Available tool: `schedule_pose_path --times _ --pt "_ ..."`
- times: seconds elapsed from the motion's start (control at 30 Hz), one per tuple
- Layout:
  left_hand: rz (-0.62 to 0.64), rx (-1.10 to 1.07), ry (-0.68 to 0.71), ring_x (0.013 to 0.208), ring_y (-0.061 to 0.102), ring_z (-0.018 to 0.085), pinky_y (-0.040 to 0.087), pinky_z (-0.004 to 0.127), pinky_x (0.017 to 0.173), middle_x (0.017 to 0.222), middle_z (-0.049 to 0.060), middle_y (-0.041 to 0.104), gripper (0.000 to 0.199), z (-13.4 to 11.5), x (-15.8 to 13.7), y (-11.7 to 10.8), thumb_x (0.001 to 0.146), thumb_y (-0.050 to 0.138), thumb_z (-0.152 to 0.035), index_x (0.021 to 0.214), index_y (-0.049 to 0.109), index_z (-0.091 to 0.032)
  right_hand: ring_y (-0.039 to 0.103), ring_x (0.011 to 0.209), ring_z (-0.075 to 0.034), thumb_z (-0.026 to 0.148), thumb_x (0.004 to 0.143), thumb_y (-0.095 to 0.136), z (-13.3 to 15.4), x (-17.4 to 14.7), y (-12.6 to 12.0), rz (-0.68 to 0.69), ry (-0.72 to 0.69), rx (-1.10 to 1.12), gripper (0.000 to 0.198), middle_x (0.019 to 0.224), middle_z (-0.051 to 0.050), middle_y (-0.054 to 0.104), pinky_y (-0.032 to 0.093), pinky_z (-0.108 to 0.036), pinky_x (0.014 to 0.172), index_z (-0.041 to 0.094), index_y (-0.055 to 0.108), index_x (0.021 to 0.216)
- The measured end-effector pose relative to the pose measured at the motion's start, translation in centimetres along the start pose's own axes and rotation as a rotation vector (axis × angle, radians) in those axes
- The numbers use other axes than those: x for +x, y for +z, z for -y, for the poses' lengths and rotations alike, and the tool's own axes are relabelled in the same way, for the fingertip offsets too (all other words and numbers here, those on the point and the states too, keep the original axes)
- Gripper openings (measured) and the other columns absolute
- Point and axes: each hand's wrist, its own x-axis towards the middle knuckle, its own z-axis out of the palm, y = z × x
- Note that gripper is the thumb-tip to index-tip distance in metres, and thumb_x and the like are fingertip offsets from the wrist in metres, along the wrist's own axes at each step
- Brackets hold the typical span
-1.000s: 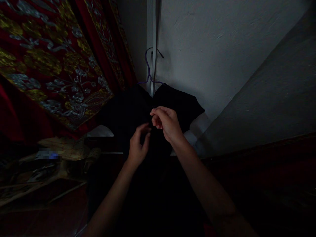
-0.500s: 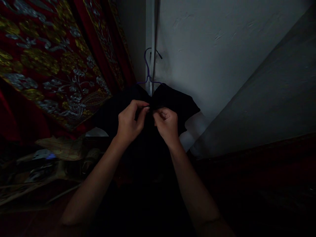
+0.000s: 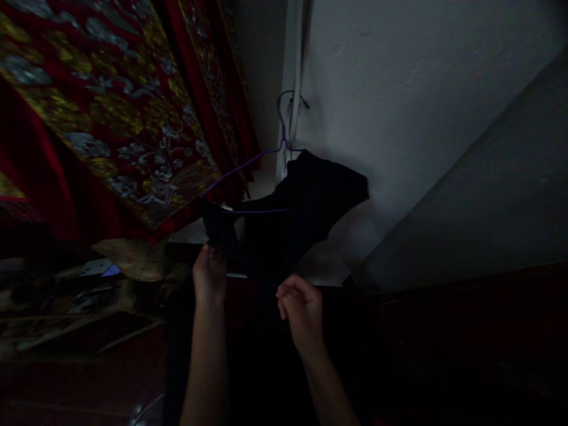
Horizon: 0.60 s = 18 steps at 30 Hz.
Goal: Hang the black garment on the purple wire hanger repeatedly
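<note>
A black shirt [image 3: 326, 189] hangs from a thin purple hanger [image 3: 252, 161], its right shoulder still draped over the wire and its left side pulled down off it. My left hand [image 3: 209, 275] is closed on the lowered left part of the shirt, near the sleeve. Lower and in the middle, my right hand [image 3: 302, 305] has its fingers curled together at the shirt's front, where the dark cloth runs into them. In this dim light the cloth between my fingers is hard to make out. The hanger's lower bar shows through the open neck.
The hanger's hook sits by a pale vertical pipe [image 3: 293, 71] against a grey wall [image 3: 377, 106]. To the left hangs a red cloth with gold and silver embroidery [image 3: 124, 112]. Below it is a dim shelf of clutter, with a pale bag [image 3: 133, 260] on it.
Both hands have come down from the collar, and my left hand has moved left. The shirt's left shoulder has slipped off the hanger, and its front is now open.
</note>
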Motion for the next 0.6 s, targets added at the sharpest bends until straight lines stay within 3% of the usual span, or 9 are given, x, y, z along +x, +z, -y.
schedule_pose_path --times 0.13,0.3,0.47,0.6 --pt "0.012 0.099 -0.093 0.066 0.06 0.013 0.046 0.023 0.063 0.072 0.0 0.065 0.034 1.9 -4.0 1.5 0.073 0.074 -0.047 0.082 0.064 -0.016 0.037 0.038 -0.007 0.026 0.068 0.058 0.6 0.2 -1.4 -0.004 -0.037 -0.003 0.011 0.045 0.005 0.045 0.027 -0.02 0.04 0.02 0.057 0.058" --pt "0.136 0.152 -0.081 0.071 0.059 0.014 0.045 0.021 0.062 0.08 0.001 0.064 0.029 -0.6 -5.9 3.7 0.079 0.073 -0.044 0.088 0.066 -0.017 0.044 0.044 -0.01 0.032 0.074 0.061 -0.7 1.7 -3.4 0.069 0.058 -0.144 0.017 0.049 0.003 0.051 0.032 -0.023 0.046 0.019 0.061 0.062" --pt "0.525 0.172 -0.023 0.085 0.066 0.02 0.054 0.03 0.079 0.09 0.005 0.069 0.018 -1.9 -10.1 7.0 0.094 0.057 -0.036 0.092 0.064 -0.019 0.062 0.071 -0.017 0.056 0.082 0.065 -2.2 2.7 -4.5 -0.091 0.006 -0.091 0.037 0.073 -0.003 0.068 0.046 -0.027 0.064 0.02 0.069 0.077" --pt "0.871 0.508 0.255 0.12 0.062 0.027 0.042 0.047 0.112 0.111 0.007 0.072 0.015 -3.3 -11.0 8.5 0.096 0.054 -0.021 0.1 0.068 -0.024 0.069 0.088 -0.022 0.071 0.076 0.063 -1.0 4.6 -4.3 -0.11 0.138 0.21 0.05 0.084 -0.004 0.073 0.054 -0.032 0.075 0.022 0.07 0.082"
